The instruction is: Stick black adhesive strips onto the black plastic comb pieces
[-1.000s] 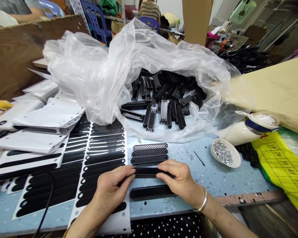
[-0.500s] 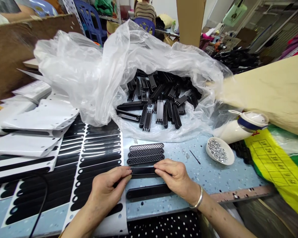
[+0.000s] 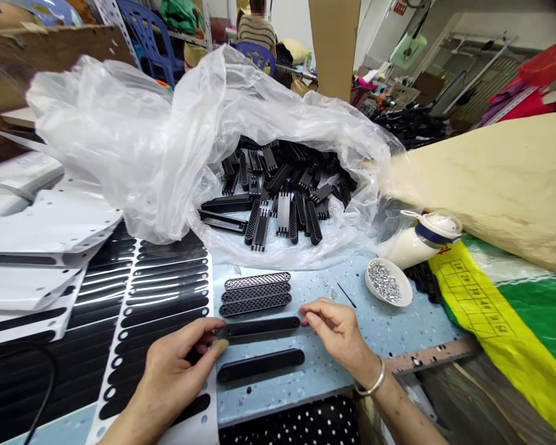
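Observation:
Two smooth black plastic bars lie flat on the speckled blue table in front of me, an upper bar (image 3: 262, 327) and a lower bar (image 3: 261, 365). My left hand (image 3: 180, 364) is at the upper bar's left end, thumb and forefinger spread beside it. Just past its right end, my right hand (image 3: 336, 330) is lifted off with fingers loosely bent and nothing visible in them. Above the bars lies a row of black bars with a lattice side up (image 3: 256, 295).
Many black plastic pieces (image 3: 282, 210) spill from a clear plastic bag (image 3: 139, 136). Sheets of black stickers (image 3: 167, 287) cover the left. A bowl of small silvery parts (image 3: 389, 281), a white bottle (image 3: 417, 238) and a thin black rod (image 3: 346, 295) are at right.
Both hands have let go of the upper bar's ends and moved outward from it. The bar now lies free on the table. The camera view has shifted slightly right.

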A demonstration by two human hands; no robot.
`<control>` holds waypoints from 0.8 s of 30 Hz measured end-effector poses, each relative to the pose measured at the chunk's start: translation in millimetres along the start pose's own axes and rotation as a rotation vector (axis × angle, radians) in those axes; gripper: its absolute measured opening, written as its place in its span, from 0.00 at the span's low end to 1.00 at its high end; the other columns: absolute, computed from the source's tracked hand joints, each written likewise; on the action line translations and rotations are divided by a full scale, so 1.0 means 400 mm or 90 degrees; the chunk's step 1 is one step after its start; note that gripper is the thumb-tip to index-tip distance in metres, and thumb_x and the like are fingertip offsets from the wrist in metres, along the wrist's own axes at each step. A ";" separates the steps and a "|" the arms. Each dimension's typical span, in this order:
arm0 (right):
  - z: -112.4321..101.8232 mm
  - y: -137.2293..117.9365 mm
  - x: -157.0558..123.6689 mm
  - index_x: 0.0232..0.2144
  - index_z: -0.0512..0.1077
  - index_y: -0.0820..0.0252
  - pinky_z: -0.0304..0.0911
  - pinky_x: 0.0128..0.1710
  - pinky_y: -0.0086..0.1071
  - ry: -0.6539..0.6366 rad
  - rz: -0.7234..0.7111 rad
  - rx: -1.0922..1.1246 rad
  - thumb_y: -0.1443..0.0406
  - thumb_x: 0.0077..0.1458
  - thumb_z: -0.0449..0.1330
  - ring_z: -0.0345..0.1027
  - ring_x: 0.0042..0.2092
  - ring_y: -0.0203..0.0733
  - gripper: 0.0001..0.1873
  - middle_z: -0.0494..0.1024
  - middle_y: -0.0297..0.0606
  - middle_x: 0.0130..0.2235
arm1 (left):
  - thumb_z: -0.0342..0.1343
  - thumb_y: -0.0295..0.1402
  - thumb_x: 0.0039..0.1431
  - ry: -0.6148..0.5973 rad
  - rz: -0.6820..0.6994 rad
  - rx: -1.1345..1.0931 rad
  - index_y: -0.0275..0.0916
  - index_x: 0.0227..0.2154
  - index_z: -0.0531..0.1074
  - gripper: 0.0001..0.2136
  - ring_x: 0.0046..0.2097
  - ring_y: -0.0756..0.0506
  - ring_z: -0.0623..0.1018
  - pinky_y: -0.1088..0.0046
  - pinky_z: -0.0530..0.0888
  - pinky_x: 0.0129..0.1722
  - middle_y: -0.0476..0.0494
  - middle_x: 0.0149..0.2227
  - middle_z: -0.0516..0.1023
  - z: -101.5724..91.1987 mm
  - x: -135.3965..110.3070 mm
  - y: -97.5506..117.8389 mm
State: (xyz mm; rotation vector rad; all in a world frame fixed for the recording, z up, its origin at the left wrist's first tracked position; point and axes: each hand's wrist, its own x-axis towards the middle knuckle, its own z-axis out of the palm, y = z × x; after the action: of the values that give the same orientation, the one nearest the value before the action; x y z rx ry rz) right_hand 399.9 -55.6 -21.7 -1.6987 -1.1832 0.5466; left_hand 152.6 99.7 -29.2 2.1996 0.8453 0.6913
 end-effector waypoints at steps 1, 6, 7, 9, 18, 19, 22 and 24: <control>0.004 -0.002 0.001 0.34 0.78 0.61 0.70 0.29 0.32 0.001 -0.012 -0.010 0.67 0.59 0.56 0.74 0.30 0.40 0.10 0.80 0.40 0.29 | 0.60 0.35 0.54 0.003 0.001 -0.007 0.41 0.37 0.78 0.08 0.24 0.49 0.80 0.78 0.77 0.26 0.51 0.25 0.81 0.001 0.002 0.003; 0.039 -0.045 0.014 0.36 0.76 0.61 0.69 0.34 0.40 0.026 -0.166 -0.144 0.69 0.59 0.57 0.73 0.35 0.45 0.08 0.79 0.43 0.33 | 0.57 0.29 0.53 -0.030 0.000 -0.041 0.38 0.37 0.76 0.08 0.25 0.49 0.78 0.77 0.75 0.26 0.51 0.25 0.79 -0.001 0.008 0.030; 0.049 -0.058 0.016 0.37 0.76 0.61 0.68 0.35 0.41 0.018 -0.202 -0.171 0.70 0.58 0.57 0.72 0.35 0.46 0.08 0.79 0.44 0.34 | 0.56 0.28 0.53 -0.046 -0.001 -0.040 0.38 0.37 0.76 0.08 0.25 0.49 0.78 0.77 0.75 0.26 0.50 0.26 0.78 -0.003 0.008 0.035; 0.072 -0.089 0.021 0.38 0.75 0.63 0.67 0.36 0.43 -0.021 -0.256 -0.215 0.71 0.58 0.57 0.71 0.36 0.48 0.07 0.79 0.46 0.35 | 0.55 0.26 0.53 -0.076 -0.004 -0.037 0.37 0.34 0.75 0.07 0.25 0.50 0.77 0.76 0.73 0.26 0.49 0.26 0.77 -0.007 0.009 0.043; 0.160 -0.154 0.053 0.39 0.74 0.65 0.65 0.37 0.42 -0.233 -0.260 -0.265 0.73 0.59 0.54 0.67 0.37 0.48 0.10 0.75 0.45 0.34 | 0.53 0.24 0.53 -0.117 0.008 -0.100 0.37 0.29 0.73 0.05 0.28 0.48 0.73 0.74 0.69 0.28 0.47 0.26 0.74 -0.011 0.002 0.041; 0.163 -0.154 0.058 0.40 0.74 0.65 0.65 0.38 0.42 -0.245 -0.256 -0.255 0.74 0.59 0.53 0.67 0.37 0.47 0.11 0.75 0.45 0.34 | 0.53 0.24 0.53 -0.119 0.005 -0.105 0.37 0.30 0.73 0.05 0.29 0.48 0.74 0.74 0.69 0.29 0.47 0.26 0.75 -0.011 0.001 0.040; 0.171 -0.160 0.070 0.40 0.73 0.64 0.67 0.38 0.39 -0.290 -0.246 -0.227 0.76 0.58 0.51 0.68 0.38 0.46 0.13 0.75 0.44 0.35 | 0.52 0.24 0.53 -0.123 -0.002 -0.116 0.37 0.29 0.73 0.06 0.29 0.47 0.73 0.73 0.68 0.29 0.47 0.26 0.74 -0.011 -0.001 0.035; 0.174 -0.165 0.073 0.39 0.73 0.64 0.67 0.39 0.39 -0.319 -0.229 -0.222 0.76 0.58 0.52 0.68 0.38 0.46 0.12 0.75 0.44 0.35 | 0.52 0.23 0.52 -0.126 -0.001 -0.125 0.37 0.28 0.74 0.06 0.29 0.47 0.73 0.73 0.68 0.29 0.47 0.26 0.74 -0.012 -0.002 0.034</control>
State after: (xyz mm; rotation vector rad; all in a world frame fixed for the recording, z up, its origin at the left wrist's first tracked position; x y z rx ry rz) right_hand 328.0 6.3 10.7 -1.6179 -1.9949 0.5814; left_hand 154.0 93.3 -16.4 2.0501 0.6497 0.5220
